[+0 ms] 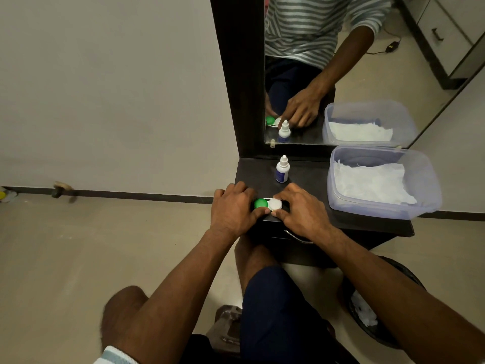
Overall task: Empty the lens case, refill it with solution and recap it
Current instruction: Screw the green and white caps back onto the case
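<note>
1. The left hand (232, 207) curls round the green-capped end of the case (268, 204); its thumb tip lies against the near side of the green cap (260, 203) and its fingers wrap the far side.
2. The right hand (301, 210) pinches the white cap (275, 204), thumb at its near edge and fingers curved over the far side. The two thumbs almost touch.
3. The case sits at the front edge of the worktop (309, 177), near its left corner. Both caps are on, so I judge the step in hand to be unscrewing before emptying.
4. To do it well: let the left hand pin the case flat against the worktop while the right turns the white cap alone. Keep the case level, since any fluid inside would spill if it tips so near the edge.
5. Sliding the case back from the edge first would be safer.
6. The bottle (282, 169) stands capped just behind the hands, toward the mirror (341, 61). A careless elbow or wrist could topple it.
7. The tub (425, 179), lined with tissue (372, 183), sits at the right end of the worktop, a likely place for tipping out old fluid.
8. A bin (388, 334) stands on the floor to the right.
</note>
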